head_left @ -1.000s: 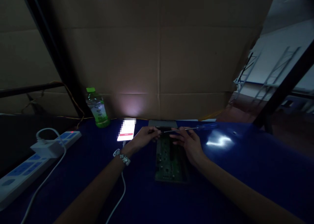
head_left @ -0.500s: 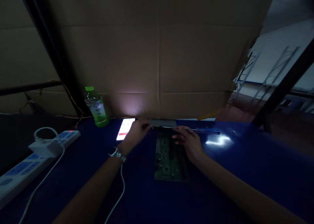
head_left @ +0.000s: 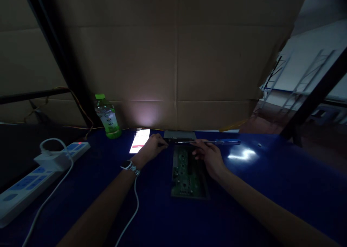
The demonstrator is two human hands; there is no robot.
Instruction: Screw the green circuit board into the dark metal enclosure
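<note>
Cardboard (head_left: 211,63) backs the blue tabletop (head_left: 257,189), the right hand (head_left: 213,158) pinching a screwdriver (head_left: 227,142), the left hand (head_left: 152,147) unclear in grip.

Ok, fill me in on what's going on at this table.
A person's right hand holds a blue-handled screwdriver roughly level near the far end of a green circuit board. The left hand is near the tool's tip; whether it grips anything is too dark to tell. A lit phone lies beside that hand.
</note>
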